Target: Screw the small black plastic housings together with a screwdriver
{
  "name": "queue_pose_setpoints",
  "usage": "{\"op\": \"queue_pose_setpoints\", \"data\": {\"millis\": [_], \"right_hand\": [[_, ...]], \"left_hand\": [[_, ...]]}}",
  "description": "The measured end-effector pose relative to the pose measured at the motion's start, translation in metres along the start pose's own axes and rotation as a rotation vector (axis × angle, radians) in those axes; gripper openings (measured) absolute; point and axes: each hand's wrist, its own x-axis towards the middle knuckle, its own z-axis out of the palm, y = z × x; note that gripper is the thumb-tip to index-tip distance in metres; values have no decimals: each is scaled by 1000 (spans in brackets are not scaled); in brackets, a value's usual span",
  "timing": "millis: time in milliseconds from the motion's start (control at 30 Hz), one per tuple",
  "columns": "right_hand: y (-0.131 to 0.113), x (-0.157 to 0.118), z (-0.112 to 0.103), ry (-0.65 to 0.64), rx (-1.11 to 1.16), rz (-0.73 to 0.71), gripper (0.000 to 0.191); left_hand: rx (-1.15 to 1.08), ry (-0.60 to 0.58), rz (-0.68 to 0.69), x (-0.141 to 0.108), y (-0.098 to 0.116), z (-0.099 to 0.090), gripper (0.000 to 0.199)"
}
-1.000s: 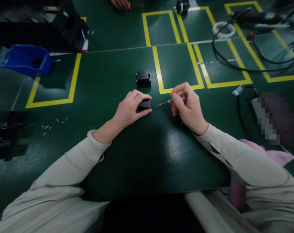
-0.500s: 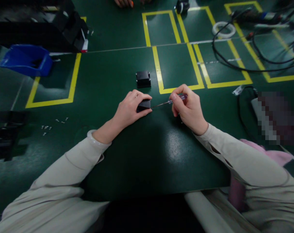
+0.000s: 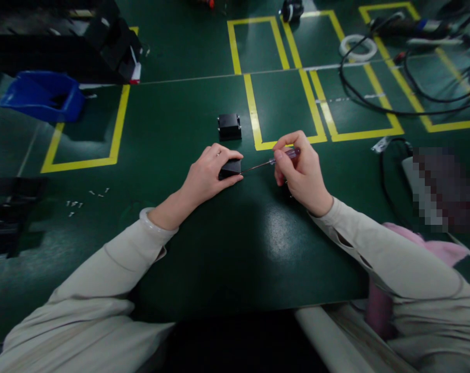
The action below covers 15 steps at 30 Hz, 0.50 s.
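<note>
On the green table, my left hand (image 3: 207,173) grips a small black block (image 3: 230,168) between thumb and fingers, and the palm side hides its left end. My right hand (image 3: 300,171) is closed on the clear purplish handle of a screwdriver (image 3: 285,155). The thin shaft points left, and its tip meets the right end of the block near my left thumb. Something small and shiny shows just under my right hand, too hidden to name. Beyond my left hand sits a second black block (image 3: 229,127) with silver screws at its sides.
Several loose screws (image 3: 74,203) lie at the left, near dark parts (image 3: 10,217). A blue bin (image 3: 44,97) stands beside a black rack (image 3: 103,41). Yellow tape marks the table; a white ring (image 3: 358,48) and black cables (image 3: 351,90) lie at the far right.
The fingers of my right hand have shifted slightly on the screwdriver handle. At the top edge, another person's hand has mostly moved out of view. The block stays in place.
</note>
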Motion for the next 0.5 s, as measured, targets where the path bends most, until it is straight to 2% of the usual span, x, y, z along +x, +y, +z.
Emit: {"op": "queue_pose_setpoints", "data": {"millis": [233, 500], "right_hand": [[-1, 0, 0, -11, -59, 2, 22], [-2, -2, 0, -12, -95, -12, 9]], "left_hand": [[-2, 3, 13, 0, 0, 0, 39], [-18, 3, 29, 0, -2, 1, 41]]}}
